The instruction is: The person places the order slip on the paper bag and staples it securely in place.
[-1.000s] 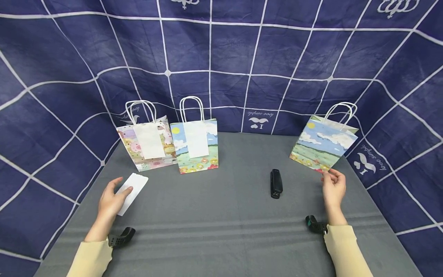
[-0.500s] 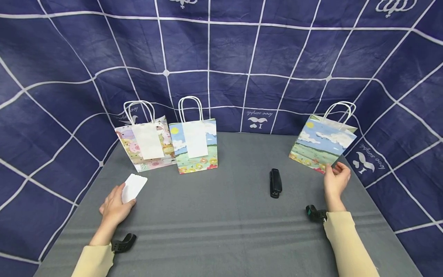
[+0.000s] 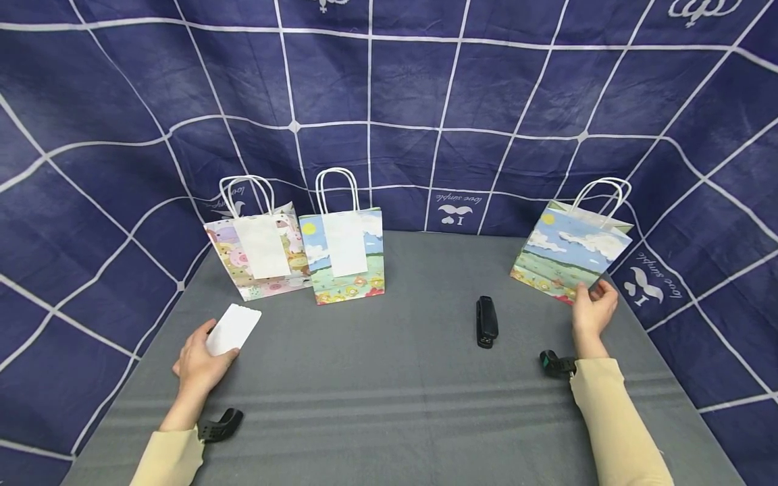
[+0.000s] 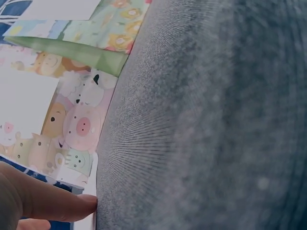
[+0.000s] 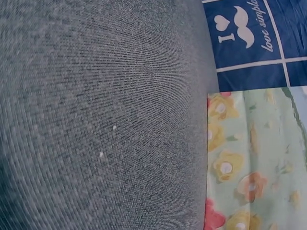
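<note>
In the head view, my left hand (image 3: 200,354) grips a small stack of white paper cards (image 3: 234,329) low over the grey table at the left, thumb on the near edge and fingers on the far side. The left wrist view shows a fingertip (image 4: 86,203) against the stack's white edge. My right hand (image 3: 592,314) is at the lower right corner of a landscape-print paper bag (image 3: 568,246) standing at the right. Its thumb touches the corner; the other fingers bend loosely beside it. The right wrist view shows the bag's flowered lower part (image 5: 249,163) and no fingers.
Two more handled paper bags stand at the back left, an animal-print one (image 3: 298,253) and a landscape-print one (image 3: 319,290), each with a white card on its front. A black stapler (image 3: 486,322) lies right of centre. Blue gridded cloth (image 3: 401,88) hangs around the table.
My left hand has turned and lowered with the white cards, its fingers now spread over the stack's near part. My right hand has shifted slightly up and right along the bag's corner.
</note>
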Action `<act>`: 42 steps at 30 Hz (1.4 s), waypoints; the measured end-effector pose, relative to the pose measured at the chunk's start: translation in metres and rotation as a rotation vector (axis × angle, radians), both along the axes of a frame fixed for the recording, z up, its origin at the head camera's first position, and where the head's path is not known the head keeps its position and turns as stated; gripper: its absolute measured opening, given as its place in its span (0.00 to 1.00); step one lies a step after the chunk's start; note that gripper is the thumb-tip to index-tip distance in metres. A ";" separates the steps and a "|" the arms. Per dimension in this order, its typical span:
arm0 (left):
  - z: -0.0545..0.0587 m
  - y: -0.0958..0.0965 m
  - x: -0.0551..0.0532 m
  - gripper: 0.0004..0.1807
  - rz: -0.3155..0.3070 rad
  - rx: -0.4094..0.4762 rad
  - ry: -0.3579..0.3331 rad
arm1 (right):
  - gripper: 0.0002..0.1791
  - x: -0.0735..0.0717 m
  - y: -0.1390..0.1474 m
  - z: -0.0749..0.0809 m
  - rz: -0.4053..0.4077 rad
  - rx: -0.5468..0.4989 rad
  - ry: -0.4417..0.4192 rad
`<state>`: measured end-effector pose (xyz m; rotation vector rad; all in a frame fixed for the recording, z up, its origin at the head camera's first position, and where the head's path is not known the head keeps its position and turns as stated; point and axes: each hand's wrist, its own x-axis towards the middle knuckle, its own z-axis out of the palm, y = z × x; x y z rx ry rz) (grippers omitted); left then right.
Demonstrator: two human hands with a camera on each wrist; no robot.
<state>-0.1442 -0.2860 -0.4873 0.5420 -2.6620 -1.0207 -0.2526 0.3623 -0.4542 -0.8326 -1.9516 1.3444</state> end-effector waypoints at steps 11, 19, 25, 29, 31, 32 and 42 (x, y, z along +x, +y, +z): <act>-0.007 -0.002 0.001 0.39 0.121 0.146 0.128 | 0.22 -0.002 0.004 -0.001 -0.003 -0.061 0.139; -0.009 -0.002 0.000 0.25 0.143 0.150 0.155 | 0.20 -0.001 0.011 -0.004 -0.017 -0.056 0.184; -0.008 -0.002 0.000 0.12 0.149 0.167 0.148 | 0.15 -0.003 0.014 -0.005 -0.030 -0.042 0.243; -0.006 -0.001 0.001 0.14 0.153 0.183 0.137 | 0.08 -0.004 0.015 -0.005 -0.031 -0.075 0.266; -0.006 -0.001 0.001 0.15 0.150 0.196 0.142 | 0.04 -0.003 0.014 -0.004 -0.028 -0.102 0.280; -0.005 0.000 0.001 0.15 0.150 0.206 0.148 | 0.03 -0.003 0.013 -0.003 -0.024 -0.115 0.289; 0.002 0.009 0.000 0.14 0.125 0.347 0.249 | 0.04 0.000 0.006 0.000 0.017 -0.194 0.370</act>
